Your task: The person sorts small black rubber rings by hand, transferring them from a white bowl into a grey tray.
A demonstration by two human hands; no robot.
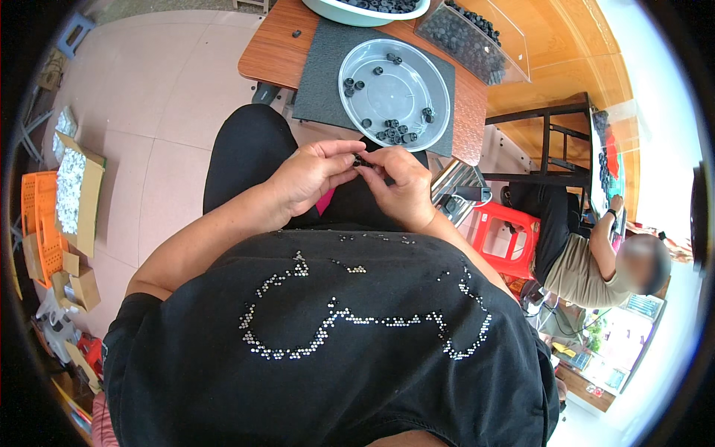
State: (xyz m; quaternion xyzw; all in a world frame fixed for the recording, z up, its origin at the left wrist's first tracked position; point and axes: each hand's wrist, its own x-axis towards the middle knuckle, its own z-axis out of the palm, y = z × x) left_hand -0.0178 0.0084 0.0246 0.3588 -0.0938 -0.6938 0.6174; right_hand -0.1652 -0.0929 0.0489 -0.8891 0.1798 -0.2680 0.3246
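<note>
Over my lap, both hands meet at a small black part (360, 160), mostly hidden by the fingers. My left hand (316, 175) pinches it from the left, thumb against fingertips. From the right, my right hand (398, 179) closes thumb and forefinger on the same part. Just beyond my hands, a round clear plastic tray (410, 93) holds several small black cylindrical pieces (392, 132), most of them bunched near its front. The tray rests on a dark grey mat (320, 89) on a brown wooden table (269, 48).
A pale basin (365, 16) and a clear bin (477, 45), both with many black pieces, stand at the table's back. One loose piece (296, 33) lies at its left. A red stool (506, 242) and a seated co-worker (585, 268) are on the right. Cartons (93, 194) stand left.
</note>
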